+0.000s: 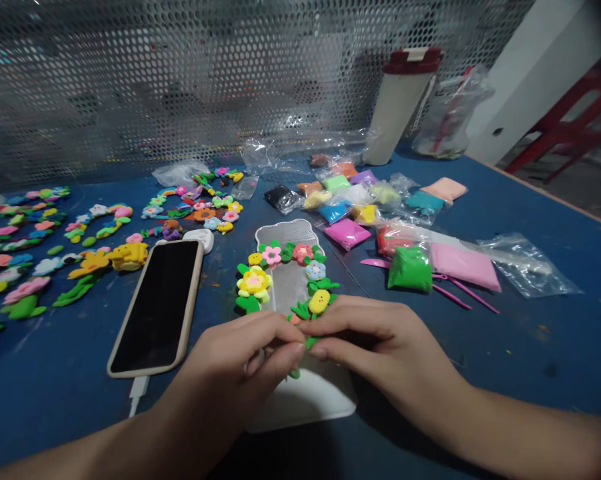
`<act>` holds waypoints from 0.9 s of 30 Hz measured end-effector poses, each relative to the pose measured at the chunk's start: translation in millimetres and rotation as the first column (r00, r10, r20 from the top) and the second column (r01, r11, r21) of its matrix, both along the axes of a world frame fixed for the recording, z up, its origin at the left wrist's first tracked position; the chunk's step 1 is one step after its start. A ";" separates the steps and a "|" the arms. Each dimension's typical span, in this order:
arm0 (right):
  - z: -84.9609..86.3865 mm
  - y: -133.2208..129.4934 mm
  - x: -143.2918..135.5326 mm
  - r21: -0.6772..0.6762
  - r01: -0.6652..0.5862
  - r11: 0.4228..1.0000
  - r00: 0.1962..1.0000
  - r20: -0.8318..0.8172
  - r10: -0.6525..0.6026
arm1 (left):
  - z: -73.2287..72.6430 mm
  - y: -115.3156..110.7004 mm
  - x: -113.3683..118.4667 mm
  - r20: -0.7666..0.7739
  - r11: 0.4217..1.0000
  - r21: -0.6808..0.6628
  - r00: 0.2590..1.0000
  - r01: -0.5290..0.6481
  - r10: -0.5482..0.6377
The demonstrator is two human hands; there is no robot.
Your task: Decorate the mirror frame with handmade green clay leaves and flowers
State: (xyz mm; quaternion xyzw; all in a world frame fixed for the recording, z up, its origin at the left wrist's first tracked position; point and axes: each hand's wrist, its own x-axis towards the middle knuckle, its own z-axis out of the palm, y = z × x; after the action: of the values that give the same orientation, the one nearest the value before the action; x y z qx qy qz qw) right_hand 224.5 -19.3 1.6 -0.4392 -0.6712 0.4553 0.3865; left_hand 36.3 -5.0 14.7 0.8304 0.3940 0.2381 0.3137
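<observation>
My left hand (253, 350) and my right hand (380, 337) meet over the lower part of a flower wreath of coloured clay (254, 283). Between the thumb and forefinger of my right hand shows a small green clay piece (311, 343). My left thumb and forefinger are pinched beside it, and what they hold is hidden. The wreath lies on a pale board with a bear-shaped top (300, 407). A yellow clay oval (320, 301) and green leaves sit just beyond my right fingers. My hands cover the wreath's lower side.
A charging phone (156, 307) lies at the left, with several finished clay garlands (98, 220) behind it. Bagged clay packs (348, 233), a green pack (409, 269) and pink modelling tools (453, 293) lie at the right. A tumbler (400, 107) stands by the perforated metal screen (180, 80).
</observation>
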 end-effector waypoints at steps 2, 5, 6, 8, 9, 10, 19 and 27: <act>0.5 1.4 0.4 0.046 0.010 0.999 0.999 0.035 -0.012 | 0.1 -1.9 -1.3 0.008 0.997 0.033 0.998 -0.062 0.062; 2.4 2.0 3.4 0.081 0.058 0.995 0.990 0.127 -0.068 | 5.0 -5.9 -4.1 0.128 0.949 0.129 0.954 -0.287 0.271; 2.8 2.0 4.8 0.069 0.079 0.994 0.985 0.148 -0.088 | 7.1 -7.1 -5.2 0.186 0.922 0.164 0.929 -0.350 0.320; 2.5 1.7 7.1 0.011 0.117 0.993 0.983 0.138 -0.118 | 9.8 -8.4 -7.3 0.213 0.907 0.223 0.926 -0.357 0.312; 2.0 1.7 7.7 -0.024 0.130 0.991 0.987 0.102 -0.126 | 10.1 -8.5 -8.3 0.154 0.926 0.245 0.955 -0.287 0.255; 1.3 1.8 8.1 -0.055 0.135 0.989 0.990 0.050 -0.132 | 9.5 -8.3 -9.3 0.096 0.937 0.277 0.977 -0.210 0.191; 5.3 1.6 8.6 -0.173 0.148 0.974 0.986 -0.056 -0.160 | -11.4 -8.3 -14.4 -0.209 0.979 0.201 0.976 -0.018 0.061; 3.1 4.8 9.1 -0.073 0.124 0.990 0.991 -0.037 -0.127 | -9.1 -9.0 -2.8 -0.530 0.920 0.101 0.804 0.378 -0.271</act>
State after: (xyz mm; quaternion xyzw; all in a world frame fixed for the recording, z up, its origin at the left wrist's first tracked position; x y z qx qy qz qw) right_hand 233.6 -14.5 4.7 -0.4844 -0.6177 0.4625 0.4122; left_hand 33.6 -14.0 5.5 0.9460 0.2875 -0.0069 0.1499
